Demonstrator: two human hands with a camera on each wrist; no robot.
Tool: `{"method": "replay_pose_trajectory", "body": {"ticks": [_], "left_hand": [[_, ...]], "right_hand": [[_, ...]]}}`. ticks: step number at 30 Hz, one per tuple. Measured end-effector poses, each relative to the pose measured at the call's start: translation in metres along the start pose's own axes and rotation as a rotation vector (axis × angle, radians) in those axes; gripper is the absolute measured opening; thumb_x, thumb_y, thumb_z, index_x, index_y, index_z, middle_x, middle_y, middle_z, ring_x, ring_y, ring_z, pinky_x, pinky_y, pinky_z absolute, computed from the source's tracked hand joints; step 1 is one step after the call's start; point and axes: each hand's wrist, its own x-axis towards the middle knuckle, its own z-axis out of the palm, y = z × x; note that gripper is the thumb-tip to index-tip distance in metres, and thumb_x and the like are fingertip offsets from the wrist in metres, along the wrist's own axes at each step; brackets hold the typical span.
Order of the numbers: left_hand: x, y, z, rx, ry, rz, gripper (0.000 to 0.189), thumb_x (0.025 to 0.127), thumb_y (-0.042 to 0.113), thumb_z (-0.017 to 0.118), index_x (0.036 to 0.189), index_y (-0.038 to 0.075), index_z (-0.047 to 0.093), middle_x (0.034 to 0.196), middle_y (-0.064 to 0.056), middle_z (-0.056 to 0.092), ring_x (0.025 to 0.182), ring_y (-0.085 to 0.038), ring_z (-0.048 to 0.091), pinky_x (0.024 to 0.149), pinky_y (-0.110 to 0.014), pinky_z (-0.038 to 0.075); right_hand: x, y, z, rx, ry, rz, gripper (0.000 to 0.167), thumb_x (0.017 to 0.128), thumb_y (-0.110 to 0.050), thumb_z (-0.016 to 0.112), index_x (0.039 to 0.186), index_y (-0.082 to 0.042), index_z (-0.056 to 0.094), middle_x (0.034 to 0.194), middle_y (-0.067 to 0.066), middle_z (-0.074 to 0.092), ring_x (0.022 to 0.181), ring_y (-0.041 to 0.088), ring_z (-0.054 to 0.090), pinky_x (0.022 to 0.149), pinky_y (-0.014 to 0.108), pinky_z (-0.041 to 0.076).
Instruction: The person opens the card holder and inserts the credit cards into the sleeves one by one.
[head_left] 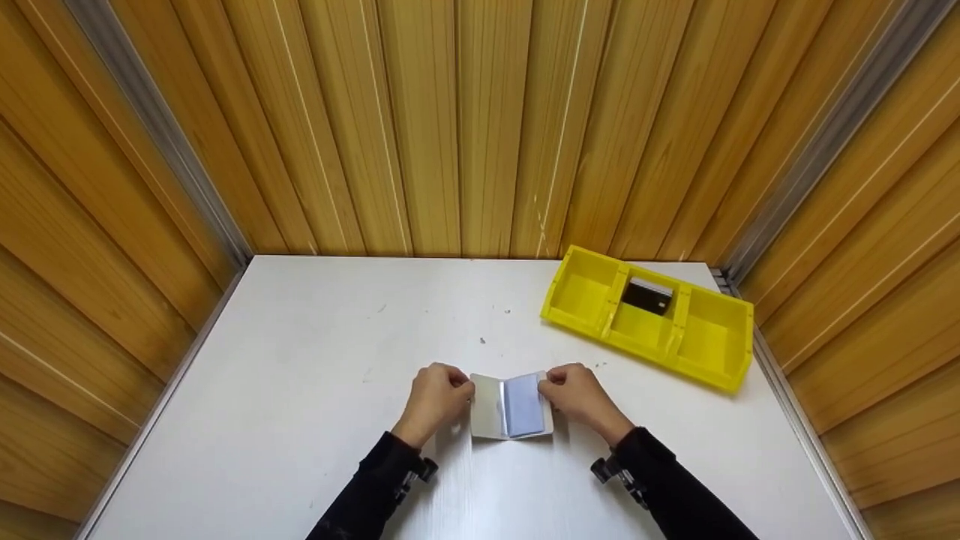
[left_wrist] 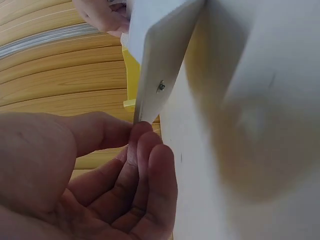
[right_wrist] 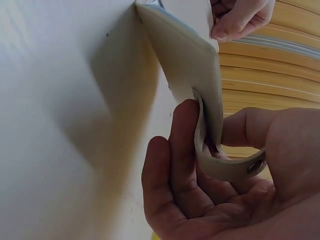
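A small cream card holder [head_left: 487, 409] stands opened like a book at the front middle of the table, bluish clear card sleeves [head_left: 524, 405] inside its right half. My left hand [head_left: 437, 399] pinches the outer edge of the left cover between thumb and fingertips. On that cover's outside, the left wrist view shows a metal snap stud [left_wrist: 161, 86]. My right hand [head_left: 581, 397] pinches the right cover's outer edge. In the right wrist view a curved closing strap [right_wrist: 227, 168] with a snap hole hangs from that cover, between palm and fingers.
A yellow three-compartment tray [head_left: 611, 331] lies at the back right of the white table [head_left: 337, 337]. Its middle compartment holds a black card-like stack [head_left: 646, 297] with a pale edge. Wood-patterned walls [head_left: 480, 127] enclose the table at the back and sides.
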Motion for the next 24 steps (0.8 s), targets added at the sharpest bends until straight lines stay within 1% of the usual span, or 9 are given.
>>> {"method": "replay_pose_trajectory", "body": {"ticks": [3, 5, 7, 10, 12, 14, 18, 21, 24], "left_hand": [[0.001, -0.005, 0.003, 0.004, -0.013, -0.009, 0.01, 0.089, 0.013, 0.075, 0.089, 0.007, 0.083, 0.08, -0.002, 0.078, 0.069, -0.013, 0.065, 0.067, -0.029, 0.055], [0.001, -0.008, 0.004, 0.015, -0.018, -0.006, 0.01, 0.09, 0.013, 0.075, 0.088, 0.007, 0.083, 0.078, -0.003, 0.077, 0.066, -0.013, 0.065, 0.066, -0.029, 0.054], [0.002, -0.01, 0.006, 0.029, -0.021, 0.001, 0.011, 0.09, 0.012, 0.074, 0.087, 0.006, 0.082, 0.076, -0.003, 0.076, 0.063, -0.013, 0.065, 0.063, -0.029, 0.054], [0.004, -0.013, 0.007, 0.046, -0.02, 0.004, 0.011, 0.09, 0.012, 0.073, 0.086, 0.005, 0.081, 0.077, -0.005, 0.076, 0.063, -0.014, 0.065, 0.062, -0.029, 0.054], [0.004, -0.015, 0.008, 0.054, -0.018, 0.001, 0.01, 0.089, 0.011, 0.073, 0.086, 0.005, 0.081, 0.078, -0.005, 0.076, 0.065, -0.015, 0.065, 0.062, -0.029, 0.054], [0.005, -0.017, 0.009, 0.063, -0.015, -0.01, 0.01, 0.089, 0.011, 0.073, 0.085, 0.005, 0.08, 0.078, -0.005, 0.075, 0.067, -0.016, 0.064, 0.063, -0.029, 0.053], [0.003, -0.022, 0.012, 0.079, -0.005, -0.02, 0.009, 0.089, 0.009, 0.073, 0.083, 0.006, 0.079, 0.078, -0.005, 0.075, 0.068, -0.017, 0.064, 0.063, -0.03, 0.054], [0.002, -0.023, 0.014, 0.086, 0.008, -0.002, 0.009, 0.089, 0.008, 0.073, 0.082, 0.005, 0.078, 0.079, -0.006, 0.075, 0.07, -0.017, 0.064, 0.066, -0.032, 0.055], [0.002, -0.024, 0.015, 0.096, 0.017, 0.016, 0.009, 0.089, 0.009, 0.074, 0.081, 0.005, 0.078, 0.079, -0.007, 0.075, 0.07, -0.018, 0.064, 0.066, -0.034, 0.056]], "right_hand": [[0.001, 0.003, 0.001, -0.036, 0.017, 0.001, 0.021, 0.093, -0.016, 0.069, 0.072, -0.013, 0.066, 0.069, -0.002, 0.055, 0.065, 0.013, 0.05, 0.058, 0.025, 0.038], [0.002, 0.005, 0.002, -0.081, 0.05, -0.011, 0.011, 0.091, -0.016, 0.071, 0.083, -0.01, 0.076, 0.079, 0.0, 0.064, 0.074, 0.013, 0.054, 0.064, 0.025, 0.042], [0.002, 0.006, 0.002, -0.125, 0.07, -0.028, 0.012, 0.09, -0.016, 0.071, 0.09, -0.007, 0.079, 0.082, 0.001, 0.065, 0.077, 0.015, 0.054, 0.068, 0.027, 0.041], [0.003, 0.009, 0.003, -0.193, 0.09, -0.051, 0.009, 0.09, -0.015, 0.071, 0.088, -0.008, 0.077, 0.077, -0.001, 0.062, 0.075, 0.015, 0.053, 0.069, 0.028, 0.041], [0.003, 0.011, 0.004, -0.219, 0.084, -0.063, 0.009, 0.091, -0.014, 0.071, 0.083, -0.01, 0.071, 0.071, -0.001, 0.055, 0.071, 0.016, 0.051, 0.067, 0.029, 0.039], [0.003, 0.012, 0.005, -0.24, 0.086, -0.069, 0.011, 0.092, -0.015, 0.072, 0.082, -0.012, 0.069, 0.072, -0.003, 0.055, 0.072, 0.015, 0.053, 0.068, 0.029, 0.041], [0.001, 0.014, 0.007, -0.274, 0.09, -0.077, 0.011, 0.094, -0.018, 0.075, 0.087, -0.012, 0.07, 0.078, -0.001, 0.06, 0.078, 0.017, 0.056, 0.073, 0.032, 0.045], [0.001, 0.015, 0.007, -0.311, 0.112, -0.083, 0.012, 0.093, -0.02, 0.079, 0.09, -0.01, 0.072, 0.08, 0.0, 0.064, 0.079, 0.017, 0.057, 0.074, 0.034, 0.047], [0.001, 0.016, 0.007, -0.335, 0.128, -0.081, 0.016, 0.092, -0.022, 0.082, 0.096, -0.009, 0.073, 0.08, 0.001, 0.064, 0.077, 0.016, 0.057, 0.073, 0.034, 0.047]]}}
